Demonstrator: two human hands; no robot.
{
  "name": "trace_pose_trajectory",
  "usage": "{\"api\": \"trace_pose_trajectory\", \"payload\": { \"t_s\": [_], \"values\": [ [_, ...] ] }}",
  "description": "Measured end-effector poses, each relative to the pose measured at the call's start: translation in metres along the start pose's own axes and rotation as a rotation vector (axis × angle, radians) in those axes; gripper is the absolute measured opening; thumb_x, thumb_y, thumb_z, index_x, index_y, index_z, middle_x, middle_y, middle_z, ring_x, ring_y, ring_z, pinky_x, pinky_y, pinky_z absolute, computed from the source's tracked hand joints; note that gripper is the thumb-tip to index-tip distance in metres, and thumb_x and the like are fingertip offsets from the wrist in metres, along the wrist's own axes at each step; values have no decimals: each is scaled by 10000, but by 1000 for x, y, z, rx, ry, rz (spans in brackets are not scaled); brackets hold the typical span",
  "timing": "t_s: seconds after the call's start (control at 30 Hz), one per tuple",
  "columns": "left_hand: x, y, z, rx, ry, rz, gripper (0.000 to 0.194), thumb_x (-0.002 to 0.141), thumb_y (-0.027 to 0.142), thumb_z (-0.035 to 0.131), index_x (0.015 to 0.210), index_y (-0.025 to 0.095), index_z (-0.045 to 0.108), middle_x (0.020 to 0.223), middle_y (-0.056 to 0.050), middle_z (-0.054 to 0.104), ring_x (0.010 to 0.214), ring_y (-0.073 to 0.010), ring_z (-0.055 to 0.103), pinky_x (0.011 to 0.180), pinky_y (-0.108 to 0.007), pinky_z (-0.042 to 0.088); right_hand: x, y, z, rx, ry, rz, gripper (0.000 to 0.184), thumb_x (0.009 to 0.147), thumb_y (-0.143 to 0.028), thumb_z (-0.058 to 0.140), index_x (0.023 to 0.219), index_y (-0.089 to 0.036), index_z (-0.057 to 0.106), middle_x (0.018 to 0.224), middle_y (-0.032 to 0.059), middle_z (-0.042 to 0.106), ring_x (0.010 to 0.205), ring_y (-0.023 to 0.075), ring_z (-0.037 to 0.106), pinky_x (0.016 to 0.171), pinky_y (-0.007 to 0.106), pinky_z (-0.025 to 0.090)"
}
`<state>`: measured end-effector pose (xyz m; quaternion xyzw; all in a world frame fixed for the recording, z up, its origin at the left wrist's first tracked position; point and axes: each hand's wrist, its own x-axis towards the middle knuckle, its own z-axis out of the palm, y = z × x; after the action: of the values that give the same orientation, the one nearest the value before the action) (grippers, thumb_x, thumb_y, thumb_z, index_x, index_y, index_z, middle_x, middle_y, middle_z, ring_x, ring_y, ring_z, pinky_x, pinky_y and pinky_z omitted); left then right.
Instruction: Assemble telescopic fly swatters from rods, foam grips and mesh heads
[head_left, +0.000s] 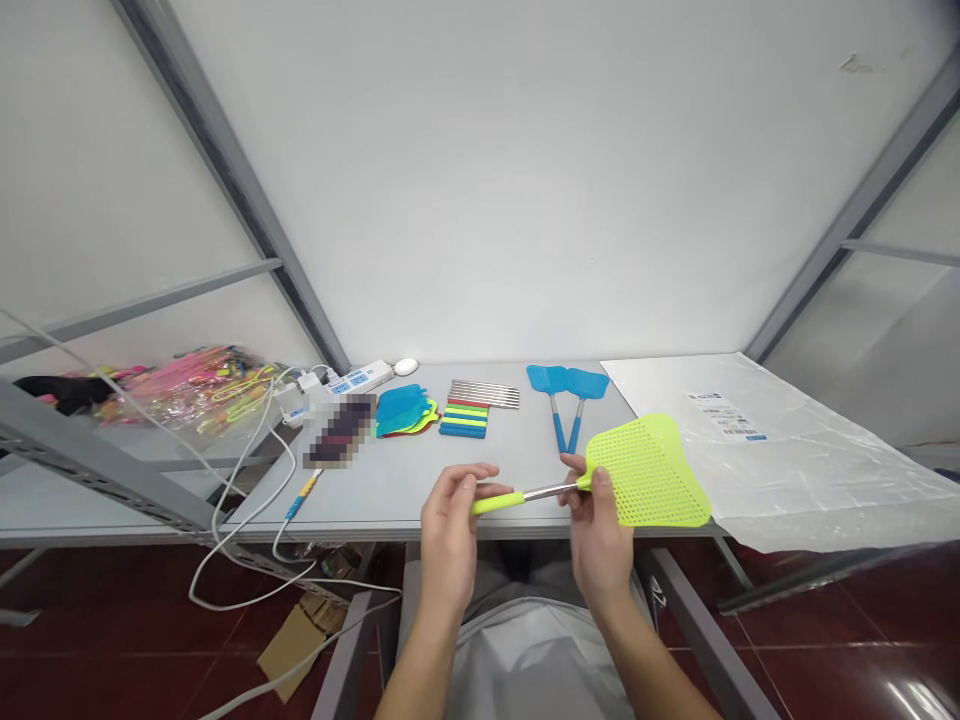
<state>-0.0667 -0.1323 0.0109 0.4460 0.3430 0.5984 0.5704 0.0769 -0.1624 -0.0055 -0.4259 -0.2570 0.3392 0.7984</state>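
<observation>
A yellow-green fly swatter [646,472] with a silver shaft is held level above the table's front edge. My left hand [450,535] grips the end of its handle, fingers and thumb closed on it. At the neck, just below the perforated head, my right hand [600,535] pinches it. Two blue fly swatters [568,382] lie beyond my right hand. Behind my left hand are several coloured handles [465,420] in a row, silver metal rods [485,392] and a stack of blue, yellow and red swatter heads [403,410].
A white plastic bag [817,460] with a label covers the right of the table and hangs over its front edge. At left are a power strip [360,378], a blurred-out phone-like object [341,432] and loose white cables [217,540]. Metal posts [262,210] frame the workspace.
</observation>
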Motion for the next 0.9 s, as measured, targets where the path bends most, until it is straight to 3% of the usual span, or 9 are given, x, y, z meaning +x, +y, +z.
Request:
{"api": "trace_pose_trajectory", "payload": {
  "t_s": [0.1, 0.17, 0.27, 0.4, 0.5, 0.63, 0.73, 0.83, 0.9],
  "values": [
    [-4, -7, 5, 84, -71, -14, 207, 913, 385, 526, 962, 204, 612, 1065, -61, 636, 800, -173, 661, 796, -309, 493, -2, -1, -1, -34, -15, -33, 369, 924, -489, 497, 971, -215, 740, 754, 7, 499, 640, 127, 415, 601, 280, 350],
    [-2, -8, 1, 214, -133, -55, 216, 900, 399, 543, 963, 205, 616, 945, -40, 633, 686, -144, 604, 709, -277, 480, 3, -5, -5, -58, -45, -33, 370, 929, -486, 493, 981, -216, 741, 743, 4, 488, 641, 125, 414, 595, 278, 343],
    [2, -3, -6, 495, -294, -96, 231, 888, 417, 560, 847, 199, 623, 714, 5, 551, 619, -136, 492, 591, -233, 393, 13, -9, -11, -81, -78, -4, 355, 909, -488, 535, 968, -208, 744, 736, 4, 504, 618, 113, 402, 568, 273, 332],
    [-2, 5, -5, 700, -504, -105, 294, 930, 443, 483, 790, 205, 586, 698, 21, 507, 677, -141, 443, 621, -231, 341, 25, -7, -20, -45, -39, 71, 336, 870, -491, 597, 961, -203, 744, 724, -2, 508, 582, 99, 372, 544, 264, 336],
    [-7, -2, 2, 719, -556, -130, 315, 940, 463, 453, 809, 206, 579, 708, 24, 521, 685, -142, 450, 626, -235, 331, 29, -4, -25, -143, -76, 104, 352, 847, -498, 623, 1000, -206, 746, 679, -11, 478, 581, 107, 361, 540, 258, 346],
    [-7, -27, 12, 718, -639, -172, 392, 952, 467, 406, 731, 187, 570, 662, 7, 546, 652, -143, 480, 613, -242, 331, 28, 1, -26, -397, -204, 85, 376, 846, -507, 617, 1052, -216, 734, 680, -2, 521, 599, 128, 395, 563, 265, 378],
    [-1, -44, 22, 769, -717, -135, 380, 931, 412, 438, 634, 182, 493, 623, 11, 506, 626, -130, 455, 588, -240, 303, 28, 8, -25, -438, -244, 124, 448, 852, -518, 602, 1182, -224, 676, 679, -5, 537, 619, 144, 452, 579, 264, 423],
    [12, -52, 35, 803, -735, -141, 355, 892, 324, 458, 580, 187, 358, 562, 39, 403, 555, -101, 376, 531, -233, 259, 33, 18, -28, -383, -253, 208, 494, 854, -514, 600, 1245, -214, 634, 850, 42, 643, 716, 168, 559, 653, 275, 493],
    [27, -52, 44, 837, -673, -159, 355, 877, 318, 458, 576, 191, 319, 541, 48, 370, 526, -92, 342, 503, -230, 240, 39, 24, -32, -372, -249, 212, 468, 874, -501, 577, 1248, -226, 634, 1003, 71, 674, 866, 198, 616, 769, 293, 517]
  ]
}}
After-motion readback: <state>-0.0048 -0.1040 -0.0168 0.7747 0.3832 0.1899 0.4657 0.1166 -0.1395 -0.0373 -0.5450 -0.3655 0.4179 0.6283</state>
